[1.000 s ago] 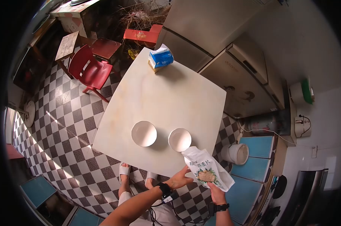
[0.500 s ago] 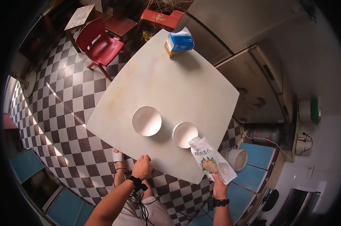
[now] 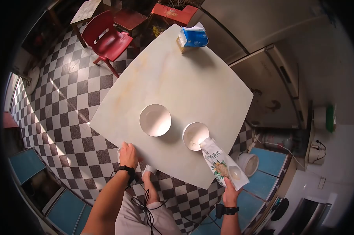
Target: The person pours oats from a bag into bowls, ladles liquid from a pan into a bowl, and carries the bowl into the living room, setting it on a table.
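Floor: checkered tile (image 3: 73, 102), left of and beyond the left hand; strips of sunlight cross it.
Red chair: on the tile (image 3: 110, 45), well beyond the left hand, off the table's left side.
Left hand: at the table's near edge (image 3: 129, 155), fingers curled, apart from both bowls. Can't tell if they pinch the edge. Dark band on the wrist.
Left bowl: white, upright on the table (image 3: 155, 120), beyond the left hand and to its right.
Table: pale top with faint yellowish streaks (image 3: 177, 86), spreads out beyond both hands.
Blue-and-white pack: sits at the table's far corner (image 3: 193, 38), well beyond the right hand.
Right bowl: white, upright (image 3: 195, 136), beyond the right hand and to its left, near the left bowl but apart. Some small pale bits inside.
Pouch: white, green leaf print, Chinese lettering (image 3: 224, 166), tilted, narrow end at the right bowl's near rim. Can't tell if it touches.
Right hand: closed on the pouch's wide end (image 3: 231, 192), thumb on the printed face. Black band on the wrist.
Bucket: whitish (image 3: 248, 164), just beyond the right hand and to its right, partly behind the pouch.
Blue panels: right of the right hand (image 3: 265, 178).
Refrigerator: beyond the right hand, to its right (image 3: 263, 86).
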`<state>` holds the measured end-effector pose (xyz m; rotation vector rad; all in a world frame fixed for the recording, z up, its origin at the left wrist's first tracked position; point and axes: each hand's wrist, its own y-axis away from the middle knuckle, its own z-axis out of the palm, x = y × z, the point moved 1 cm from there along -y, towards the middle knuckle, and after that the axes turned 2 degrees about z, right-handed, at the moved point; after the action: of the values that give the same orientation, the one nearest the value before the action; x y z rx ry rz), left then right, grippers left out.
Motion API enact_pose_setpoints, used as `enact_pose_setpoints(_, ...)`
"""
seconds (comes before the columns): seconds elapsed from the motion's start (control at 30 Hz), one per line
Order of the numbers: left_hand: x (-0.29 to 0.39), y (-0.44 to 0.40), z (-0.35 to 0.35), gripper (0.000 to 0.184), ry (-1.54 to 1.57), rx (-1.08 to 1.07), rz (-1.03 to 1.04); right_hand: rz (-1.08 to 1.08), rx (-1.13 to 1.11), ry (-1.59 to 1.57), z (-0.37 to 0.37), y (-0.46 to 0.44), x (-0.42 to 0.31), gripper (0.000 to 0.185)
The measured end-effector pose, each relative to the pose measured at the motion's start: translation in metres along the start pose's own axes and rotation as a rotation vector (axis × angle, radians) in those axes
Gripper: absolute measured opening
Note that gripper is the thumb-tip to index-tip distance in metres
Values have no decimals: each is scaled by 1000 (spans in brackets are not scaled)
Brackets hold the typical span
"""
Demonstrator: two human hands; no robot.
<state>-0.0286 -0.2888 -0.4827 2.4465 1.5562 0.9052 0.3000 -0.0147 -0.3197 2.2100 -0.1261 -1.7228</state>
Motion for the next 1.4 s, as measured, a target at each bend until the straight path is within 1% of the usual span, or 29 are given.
enact_pose_setpoints(0.1, 0, 2, 1, 48, -17, -73, -28, -14, 9, -13, -1, 0, 2, 60)
enact_pose_setpoints(0.17, -8, -3, 14, 47, -39, -15, -43, -29, 20, -14, 2, -2, 3, 60)
enact_pose_setpoints(0.27, -9, -2, 19, 44, -46, 14, -52, 2, 23, -7, 6, 0, 0, 59)
enact_pose_setpoints(0.43, 8, -2, 5, 39, -33, -19, -80, -9, 37, -53, 11, -1, -1, 58)
enact_pose_setpoints(0.5, 4, -2, 5, 38, -37, -37, -105, -5, 38, -42, 14, -3, 0, 58)
enact_pose_setpoints(0.6, 2, -5, 13, 36, -33, 21, -62, -7, 49, -64, 15, -1, -4, 58)
enact_pose_setpoints(0.67, 0, 0, 10, 29, -61, 33, -45, -1, 43, -96, 16, 0, -1, 58)
enact_pose_setpoints(0.7, -1, 2, 13, 29, -65, 25, -46, 4, 29, -73, 13, -2, 2, 59)
enact_pose_setpoints(0.77, -3, -5, 22, 22, -39, 47, -85, 0, 18, -54, 11, -5, 3, 60)
enact_pose_setpoints(0.87, -4, -4, 19, 20, -85, 6, -99, 13, 43, -75, 13, 0, 3, 59)
enact_pose_setpoints(1.0, 3, -6, 9, 25, -52, -11, -115, 7, 50, -50, 15, -6, 3, 59)
enact_pose_setpoints(1.07, 10, -2, -3, 31, -57, -50, -99, 13, 63, -23, 13, -1, 4, 59)
enact_pose_setpoints(1.17, 4, -5, 8, 35, -63, -28, -117, -10, 66, -4, 15, -6, 4, 58)
enact_pose_setpoints(1.4, 9, 0, 3, 31, -61, -15, -74, 2, 59, -32, 15, -3, 3, 58)
